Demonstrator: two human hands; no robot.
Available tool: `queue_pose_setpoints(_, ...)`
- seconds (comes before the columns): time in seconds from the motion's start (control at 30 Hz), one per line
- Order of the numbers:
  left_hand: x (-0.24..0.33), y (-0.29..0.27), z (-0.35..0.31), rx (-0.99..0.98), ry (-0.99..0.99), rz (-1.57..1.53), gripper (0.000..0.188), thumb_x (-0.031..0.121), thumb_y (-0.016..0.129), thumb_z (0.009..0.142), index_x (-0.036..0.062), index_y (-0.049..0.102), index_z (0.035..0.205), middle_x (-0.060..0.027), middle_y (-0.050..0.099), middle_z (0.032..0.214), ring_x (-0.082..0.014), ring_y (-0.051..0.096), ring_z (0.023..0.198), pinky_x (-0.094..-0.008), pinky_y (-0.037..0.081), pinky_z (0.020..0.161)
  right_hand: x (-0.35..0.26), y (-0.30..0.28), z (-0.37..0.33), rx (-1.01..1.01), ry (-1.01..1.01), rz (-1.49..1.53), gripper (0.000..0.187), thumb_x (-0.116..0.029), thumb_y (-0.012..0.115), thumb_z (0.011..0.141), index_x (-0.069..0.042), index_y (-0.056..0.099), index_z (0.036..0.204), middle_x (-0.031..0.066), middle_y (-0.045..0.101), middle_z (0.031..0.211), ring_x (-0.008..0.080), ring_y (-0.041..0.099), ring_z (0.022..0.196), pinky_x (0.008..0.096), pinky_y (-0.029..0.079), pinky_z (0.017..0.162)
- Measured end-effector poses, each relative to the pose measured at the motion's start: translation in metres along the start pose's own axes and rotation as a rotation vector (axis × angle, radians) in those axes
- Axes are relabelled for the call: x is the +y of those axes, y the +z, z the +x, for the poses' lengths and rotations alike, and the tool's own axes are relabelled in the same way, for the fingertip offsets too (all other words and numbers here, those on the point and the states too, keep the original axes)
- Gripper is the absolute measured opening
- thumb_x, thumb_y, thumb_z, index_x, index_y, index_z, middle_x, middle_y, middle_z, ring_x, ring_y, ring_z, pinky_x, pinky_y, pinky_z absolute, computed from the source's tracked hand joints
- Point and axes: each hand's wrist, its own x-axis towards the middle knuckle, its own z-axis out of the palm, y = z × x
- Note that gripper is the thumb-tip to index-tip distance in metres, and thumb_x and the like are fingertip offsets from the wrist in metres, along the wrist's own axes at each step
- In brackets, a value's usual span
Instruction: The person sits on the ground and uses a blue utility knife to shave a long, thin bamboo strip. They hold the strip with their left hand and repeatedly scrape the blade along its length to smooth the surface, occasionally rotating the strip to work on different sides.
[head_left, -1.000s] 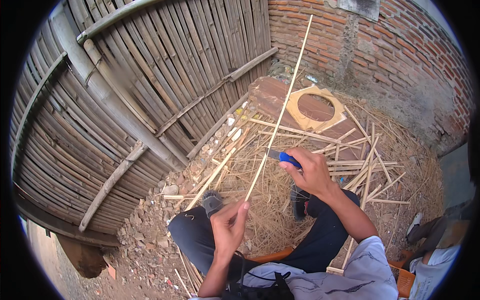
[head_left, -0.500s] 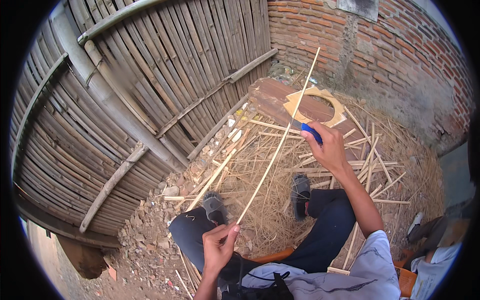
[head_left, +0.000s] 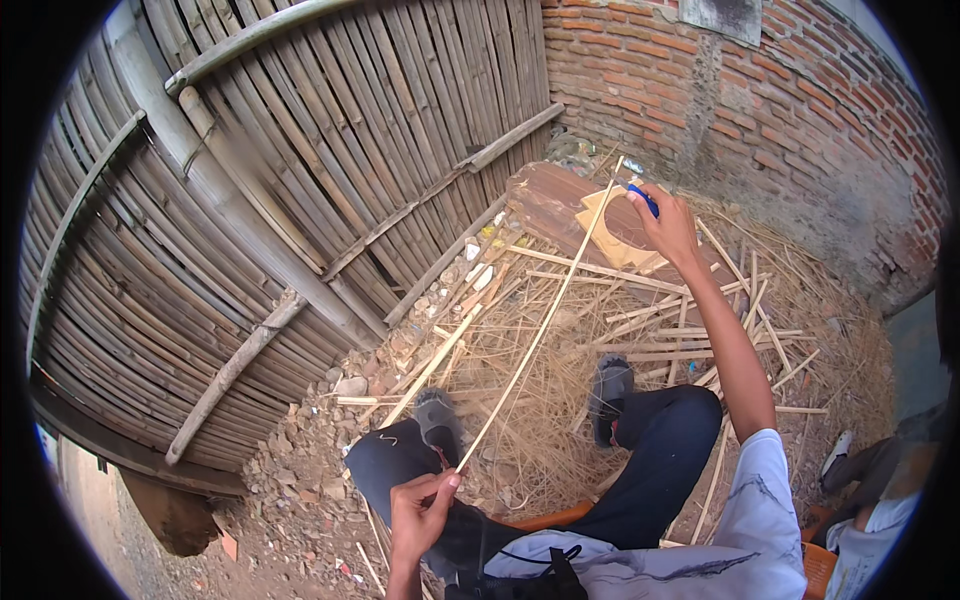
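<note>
A long thin bamboo strip (head_left: 540, 332) slants away from me, from lower left to upper right. My left hand (head_left: 422, 512) pinches its near end between thumb and fingers, just above my left knee. Out at the far end, my right hand (head_left: 668, 228) is closed round the blue handle of a knife (head_left: 643, 199). The short blade lies at the strip, close to its tip; whether it cuts in cannot be made out. Below the strip, a heap of fine shavings (head_left: 545, 420) covers the ground between my feet.
Beyond the shavings lies a brown board (head_left: 545, 200) with a cut-out yellowish panel (head_left: 610, 238) on it. Several loose strips (head_left: 690, 330) lie to the right. A bamboo wall (head_left: 400, 130) stands left, a brick wall (head_left: 640, 70) behind. Another person's leg (head_left: 855, 465) shows at right.
My right hand has moved the knife away from me along the strip, to near its far end. The left hand keeps its pinch and has shifted slightly lower.
</note>
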Motion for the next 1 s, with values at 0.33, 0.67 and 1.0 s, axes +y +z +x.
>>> queue_pose_setpoints(0.33, -0.002, -0.016, 0.004, 0.246, 0.025, 0.191, 0.019, 0.01, 0.079, 0.099, -0.0039, 0.082, 0.111, -0.011, 0.067, 0.071, -0.0123, 0.058, 0.063, -0.0312, 0.043, 0.058, 0.079, 0.008, 0.055, 0.097, 0.171, -0.124, 0.051, -0.053, 0.06, 0.106, -0.005, 0.077, 0.115, 0.023, 0.075, 0.089, 0.0437, 0.073, 0.086, 0.0521, 0.054, 0.079)
queue_pose_setpoints(0.67, 0.012, 0.012, 0.044, 0.24, -0.045, -0.218, 0.028, 0.014, 0.074, 0.106, -0.0071, 0.075, 0.124, -0.0015, 0.071, 0.091, -0.0018, 0.058, 0.077, -0.0191, 0.044, 0.063, -0.105, 0.0, -0.09, -0.301, -0.123, 0.224, 0.038, -0.036, 0.068, 0.107, 0.0, 0.071, 0.116, 0.0213, 0.076, 0.092, 0.0397, 0.075, 0.081, 0.0474, 0.057, 0.073)
queue_pose_setpoints(1.0, 0.046, 0.063, 0.06, 0.056, 0.06, -0.324, 0.031, 0.01, 0.074, 0.105, -0.0033, 0.075, 0.133, -0.0091, 0.077, 0.108, -0.0069, 0.065, 0.091, -0.024, 0.053, 0.079, -0.154, 0.003, -0.184, -0.327, -0.452, 0.375, 0.032, -0.037, 0.076, 0.101, -0.007, 0.071, 0.112, 0.0094, 0.076, 0.095, 0.0288, 0.076, 0.073, 0.0402, 0.058, 0.058)
